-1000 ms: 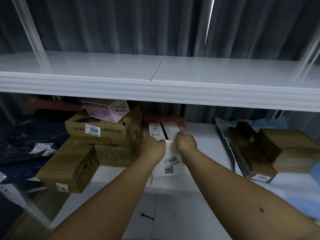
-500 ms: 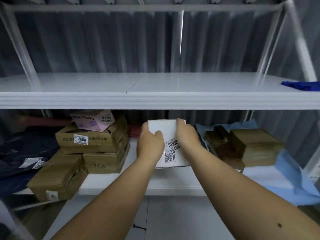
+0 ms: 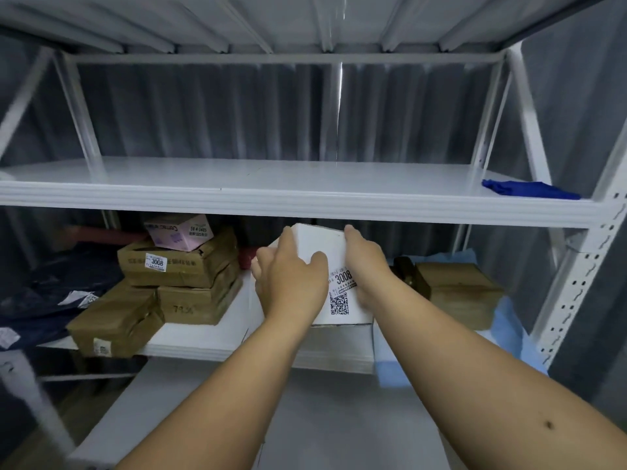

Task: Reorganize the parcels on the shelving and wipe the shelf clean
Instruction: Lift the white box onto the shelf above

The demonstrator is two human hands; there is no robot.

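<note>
The white shelving (image 3: 614, 212) fills my view, and the upper shelf (image 3: 271, 174) lies bare except for a blue cloth (image 3: 529, 191) at its far right end. A second ago the white parcel (image 3: 319, 245) sat on the lower shelf (image 3: 203, 337); now I have it lifted clear, its top edge level with the front lip of the upper shelf. I judge this is the move up, with the wiping of the lower shelf still ahead.

My left hand (image 3: 291, 283) grips the parcel's left side, thumb curled over the front face, and my right hand (image 3: 364, 262) clamps the right side, fingers wrapped over the top corner. The label reading 3008 shows between them.

To the left stands a stack of brown parcels (image 3: 183, 269) with a pink box (image 3: 179, 234) on top, and dark bags (image 3: 51, 293) beyond. To the right more brown parcels (image 3: 458, 290) rest on a pale blue sheet (image 3: 509, 320). The shelf lip just above the parcel is what I must clear; I should draw it toward me before raising it.
</note>
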